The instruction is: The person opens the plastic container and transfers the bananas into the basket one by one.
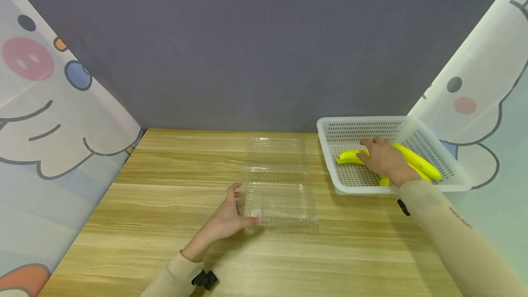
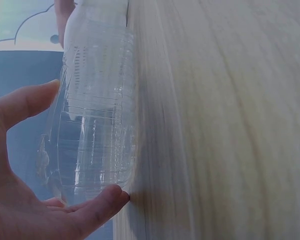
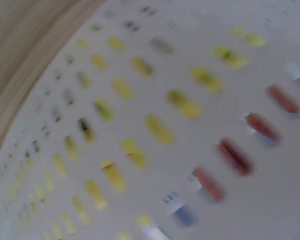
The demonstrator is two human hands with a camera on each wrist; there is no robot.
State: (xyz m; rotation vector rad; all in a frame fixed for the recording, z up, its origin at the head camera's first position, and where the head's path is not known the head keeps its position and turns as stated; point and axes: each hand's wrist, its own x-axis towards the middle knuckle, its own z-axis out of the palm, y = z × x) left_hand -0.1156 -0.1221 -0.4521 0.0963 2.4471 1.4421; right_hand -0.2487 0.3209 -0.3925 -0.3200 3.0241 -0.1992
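Observation:
A clear plastic clamshell box [image 1: 280, 200] lies unfolded on the table, its lid [image 1: 276, 152] toward the back wall. My left hand [image 1: 224, 219] holds the box's left side, thumb at the near corner and fingers farther back; in the left wrist view a thumb and fingers span the clear box [image 2: 97, 115]. Several yellow bananas lie in a white basket on the right. My right hand [image 1: 385, 159] reaches in and grips a banana [image 1: 350, 156] at the left, its thumb on the near side. Another banana [image 1: 418, 162] lies beyond the hand, partly hidden by it.
The slotted white basket [image 1: 334, 175] stands at the table's back right; its wall [image 3: 190, 150] fills the blurred right wrist view, with yellow showing through the slots. A grey wall [image 1: 231, 58] rises behind the wooden table [image 1: 165, 196]. Cartoon-printed curtains [image 1: 53, 118] flank it.

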